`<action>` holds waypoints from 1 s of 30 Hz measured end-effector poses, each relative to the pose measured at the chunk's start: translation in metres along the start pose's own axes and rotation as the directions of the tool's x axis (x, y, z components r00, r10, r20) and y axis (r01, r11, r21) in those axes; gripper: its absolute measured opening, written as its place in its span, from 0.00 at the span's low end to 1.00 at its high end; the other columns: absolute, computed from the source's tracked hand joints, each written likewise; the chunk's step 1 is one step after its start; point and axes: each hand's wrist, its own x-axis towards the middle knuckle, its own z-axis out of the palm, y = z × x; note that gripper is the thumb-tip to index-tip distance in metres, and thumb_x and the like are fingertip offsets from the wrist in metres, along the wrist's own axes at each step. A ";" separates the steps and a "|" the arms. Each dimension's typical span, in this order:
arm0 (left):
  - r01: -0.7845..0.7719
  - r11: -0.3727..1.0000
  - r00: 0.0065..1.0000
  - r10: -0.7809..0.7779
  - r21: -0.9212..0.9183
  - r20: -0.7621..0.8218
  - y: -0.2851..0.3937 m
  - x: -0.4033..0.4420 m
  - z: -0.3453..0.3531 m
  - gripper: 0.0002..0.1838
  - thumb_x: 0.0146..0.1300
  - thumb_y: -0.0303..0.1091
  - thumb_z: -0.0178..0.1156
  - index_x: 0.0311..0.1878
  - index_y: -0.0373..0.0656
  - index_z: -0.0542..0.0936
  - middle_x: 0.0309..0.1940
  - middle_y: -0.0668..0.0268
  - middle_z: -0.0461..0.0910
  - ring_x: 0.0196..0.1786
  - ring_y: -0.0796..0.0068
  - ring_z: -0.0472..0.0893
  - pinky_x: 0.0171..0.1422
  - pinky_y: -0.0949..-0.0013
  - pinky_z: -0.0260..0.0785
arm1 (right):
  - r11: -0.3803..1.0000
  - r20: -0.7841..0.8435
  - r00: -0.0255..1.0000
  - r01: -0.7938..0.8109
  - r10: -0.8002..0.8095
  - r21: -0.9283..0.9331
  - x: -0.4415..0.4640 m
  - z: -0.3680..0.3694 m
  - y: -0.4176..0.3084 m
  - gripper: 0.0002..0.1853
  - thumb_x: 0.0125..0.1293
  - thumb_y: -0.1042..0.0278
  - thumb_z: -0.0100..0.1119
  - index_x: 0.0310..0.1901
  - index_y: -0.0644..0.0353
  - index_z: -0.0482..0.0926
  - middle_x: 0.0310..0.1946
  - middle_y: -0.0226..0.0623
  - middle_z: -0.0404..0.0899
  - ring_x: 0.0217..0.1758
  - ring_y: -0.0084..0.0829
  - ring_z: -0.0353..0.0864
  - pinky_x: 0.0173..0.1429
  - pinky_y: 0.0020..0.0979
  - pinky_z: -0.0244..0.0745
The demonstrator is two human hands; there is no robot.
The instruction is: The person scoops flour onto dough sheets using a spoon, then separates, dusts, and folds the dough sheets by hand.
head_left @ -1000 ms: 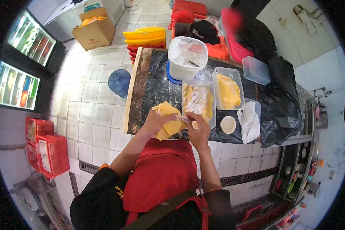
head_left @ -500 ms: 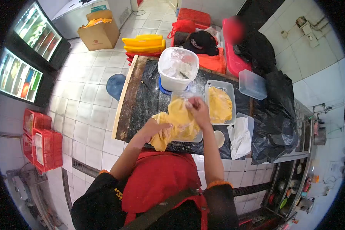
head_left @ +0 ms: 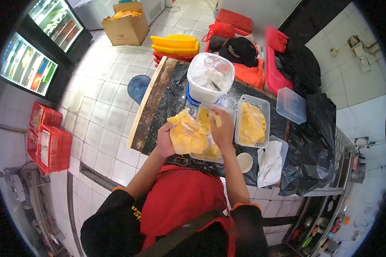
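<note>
Along near edge of bench [head_left: 155,109], left hand [head_left: 165,139] is clamping yellow sheets [head_left: 186,135]. Right hand [head_left: 222,128] is hanging over near box [head_left: 231,115]; I am not seeing if fingers pinch. I am judging work unfinished: both boxes, including right box [head_left: 263,105], are containing yellow pieces [head_left: 252,124], while held sheets are lying outside.

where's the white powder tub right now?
Head view, upper middle: the white tub is on the dark-topped table, beyond the right hand, with something blue under it.
</note>
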 end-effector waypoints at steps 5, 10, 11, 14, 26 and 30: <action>-0.025 0.999 0.995 0.029 -0.044 0.090 -0.017 0.019 0.005 0.32 0.62 0.42 0.50 0.68 0.38 0.67 0.63 0.50 0.74 0.64 0.51 0.76 0.73 0.49 0.64 | 0.997 0.129 0.989 0.073 -0.074 0.008 -0.029 -0.021 -0.051 0.15 0.60 0.70 0.66 0.50 0.57 0.82 0.42 0.39 0.83 0.50 0.46 0.79 0.57 0.40 0.73; 0.042 0.990 0.992 -0.026 -0.133 0.124 -0.034 0.030 0.031 0.27 0.72 0.47 0.49 0.67 0.39 0.69 0.61 0.55 0.76 0.62 0.58 0.78 0.69 0.52 0.69 | 0.993 -0.044 0.992 0.117 -0.118 -0.032 -0.043 -0.019 -0.034 0.13 0.59 0.76 0.67 0.47 0.60 0.81 0.39 0.39 0.83 0.46 0.40 0.82 0.50 0.35 0.77; 0.060 0.995 0.997 -0.064 0.081 0.046 -0.044 0.033 0.013 0.27 0.73 0.49 0.49 0.66 0.39 0.69 0.61 0.54 0.76 0.62 0.57 0.78 0.69 0.52 0.69 | 0.993 -0.048 0.993 0.111 -0.112 -0.034 -0.047 -0.021 -0.033 0.13 0.59 0.76 0.67 0.47 0.60 0.81 0.39 0.39 0.83 0.46 0.40 0.82 0.50 0.35 0.77; 0.098 0.879 0.994 -0.068 0.466 -0.081 -0.060 0.029 0.018 0.27 0.74 0.50 0.50 0.66 0.40 0.70 0.59 0.55 0.77 0.60 0.57 0.79 0.69 0.53 0.70 | 0.878 0.009 0.933 -0.343 0.361 0.335 -0.056 -0.037 -0.025 0.12 0.63 0.79 0.65 0.48 0.63 0.79 0.47 0.38 0.82 0.52 0.24 0.81 0.52 0.27 0.80; 0.199 0.938 0.963 -0.134 0.283 -0.232 -0.057 0.036 0.022 0.21 0.67 0.38 0.65 0.60 0.42 0.75 0.49 0.63 0.83 0.48 0.67 0.85 0.53 0.60 0.81 | 0.669 -0.116 0.870 -0.448 0.480 -0.594 -0.187 -0.084 0.054 0.21 0.66 0.57 0.63 0.58 0.54 0.78 0.74 0.52 0.57 0.75 0.61 0.54 0.77 0.52 0.52; 0.105 0.812 0.983 0.002 0.574 -0.182 -0.065 0.035 0.032 0.20 0.63 0.30 0.68 0.57 0.40 0.77 0.46 0.65 0.84 0.45 0.71 0.85 0.50 0.63 0.81 | 0.809 -0.051 0.880 -0.456 0.473 -0.370 -0.156 -0.090 0.034 0.19 0.68 0.54 0.60 0.58 0.49 0.80 0.78 0.51 0.49 0.79 0.59 0.46 0.78 0.57 0.45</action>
